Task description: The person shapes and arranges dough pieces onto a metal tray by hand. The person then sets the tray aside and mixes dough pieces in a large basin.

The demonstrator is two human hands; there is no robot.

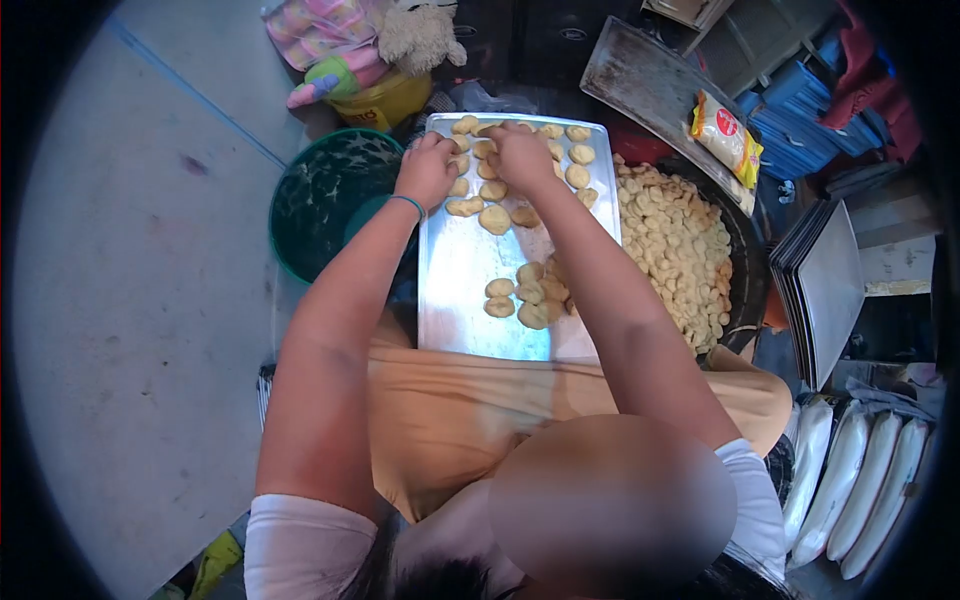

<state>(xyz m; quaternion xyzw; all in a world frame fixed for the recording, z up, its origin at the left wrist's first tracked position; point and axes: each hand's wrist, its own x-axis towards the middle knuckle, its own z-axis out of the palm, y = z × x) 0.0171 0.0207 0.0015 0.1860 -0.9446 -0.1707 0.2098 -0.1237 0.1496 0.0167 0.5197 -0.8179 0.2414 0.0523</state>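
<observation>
A silver metal tray (pixel 450 290) rests over my lap, with rows of pale, flattened dough pieces (pixel 494 219) on its far half. A loose cluster of similar pieces (pixel 532 314) lies nearer to me. My left hand (pixel 428 168), a band at its wrist, is at the tray's far left edge, its bent fingers closed at a dough piece (pixel 460 144) in the outer row. To its right, my right hand (pixel 522 160) reaches over the far rows, fingertips pinched at another piece (pixel 483 130). That hand hides part of the rows.
On the right, a large dark round basin (pixel 748 270) holds a heap of dough pieces (pixel 670 245). A worn tray (pixel 640 75) bearing a yellow-and-white packet (pixel 727 135) leans behind it. A green tub (pixel 285 215) stands left. Stacked trays (pixel 825 290) and white packages (pixel 830 480) are far right.
</observation>
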